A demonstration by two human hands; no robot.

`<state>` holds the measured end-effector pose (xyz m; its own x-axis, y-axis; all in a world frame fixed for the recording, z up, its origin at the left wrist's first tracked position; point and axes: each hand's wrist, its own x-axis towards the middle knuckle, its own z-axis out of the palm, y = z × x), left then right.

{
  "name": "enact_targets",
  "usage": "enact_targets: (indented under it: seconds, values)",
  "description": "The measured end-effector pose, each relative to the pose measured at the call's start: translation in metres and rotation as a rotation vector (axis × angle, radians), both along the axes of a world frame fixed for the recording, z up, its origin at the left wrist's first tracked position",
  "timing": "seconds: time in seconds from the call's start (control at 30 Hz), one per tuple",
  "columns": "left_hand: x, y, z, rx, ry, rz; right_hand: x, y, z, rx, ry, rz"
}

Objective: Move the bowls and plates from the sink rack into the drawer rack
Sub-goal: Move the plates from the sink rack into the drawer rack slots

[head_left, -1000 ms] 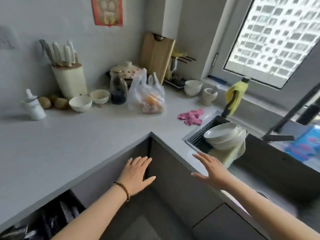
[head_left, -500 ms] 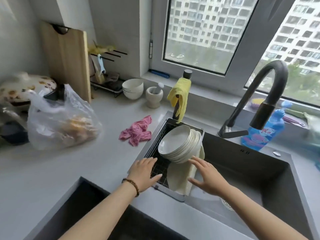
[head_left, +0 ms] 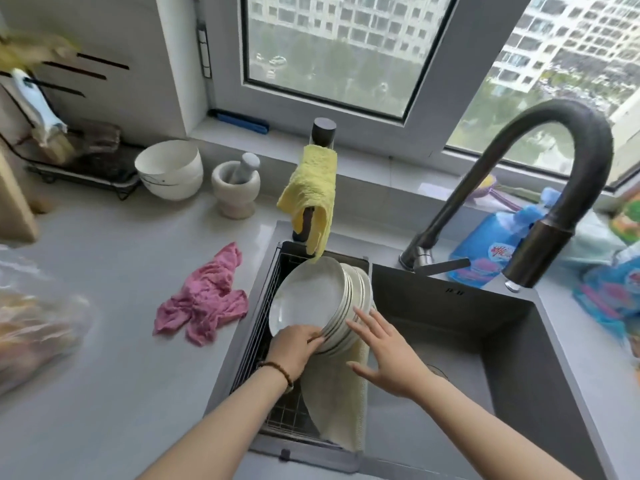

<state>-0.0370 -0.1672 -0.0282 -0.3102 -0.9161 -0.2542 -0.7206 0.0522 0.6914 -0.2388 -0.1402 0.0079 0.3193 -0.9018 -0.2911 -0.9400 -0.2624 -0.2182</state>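
A stack of white plates (head_left: 318, 299) leans tilted in the sink rack (head_left: 256, 344), at the left end of the sink (head_left: 485, 341). The left hand (head_left: 294, 348) grips the stack's near, lower edge, fingers curled onto the front plate's rim. The right hand (head_left: 384, 351) is spread open just right of the stack, fingertips touching the rear plates, holding nothing. A pale cloth (head_left: 336, 403) hangs below the plates.

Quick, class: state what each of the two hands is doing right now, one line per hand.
Left hand: closed on the near edge of the stack of plates in the sink rack.
Right hand: open, fingers spread, beside the stack, holding nothing.
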Motion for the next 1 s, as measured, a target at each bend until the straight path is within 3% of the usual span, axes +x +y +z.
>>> enact_targets:
  seconds: [0.3, 0.53, 0.73, 0.87, 1.0]
  values:
    - [0.008, 0.002, 0.004, -0.020, 0.034, -0.018, 0.007, 0.003, -0.006, 0.019, -0.018, -0.038]
    - [0.006, -0.002, 0.028, -0.165, -0.097, -0.042, 0.010, 0.003, -0.005, 0.038, -0.024, -0.050]
    - [0.009, 0.005, 0.046, -0.212, 0.009, 0.064, 0.012, 0.002, 0.003, 0.062, -0.033, -0.063]
    - [0.008, 0.013, 0.058, -0.248, 0.095, 0.125, 0.017, 0.004, 0.012, 0.058, -0.153, -0.107]
    - [0.003, 0.037, 0.079, -0.292, 0.188, 0.187, 0.028, 0.012, 0.032, 0.066, -0.469, -0.196]
